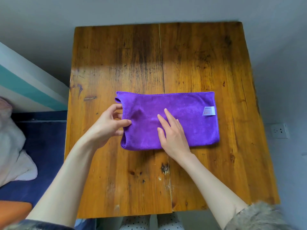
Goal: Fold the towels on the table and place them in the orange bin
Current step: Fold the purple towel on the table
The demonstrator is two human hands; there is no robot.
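A purple towel (187, 120) lies folded into a long rectangle across the middle of the wooden table (126, 60). A white label (208, 111) sits near its right edge. My left hand (108, 124) pinches the towel's left edge, thumb on top and fingers beside the hem. My right hand (172, 133) rests flat on the towel's middle with fingers spread, pressing it down. A corner of the orange bin (14, 211) shows at the lower left, below the table's level.
A dark blue surface (44, 146) with a white and pink cloth heap (11, 146) lies left of the table. A wall socket (280, 131) is on the right. Grey walls surround the table. My legs in dotted trousers (137, 223) show under the near edge.
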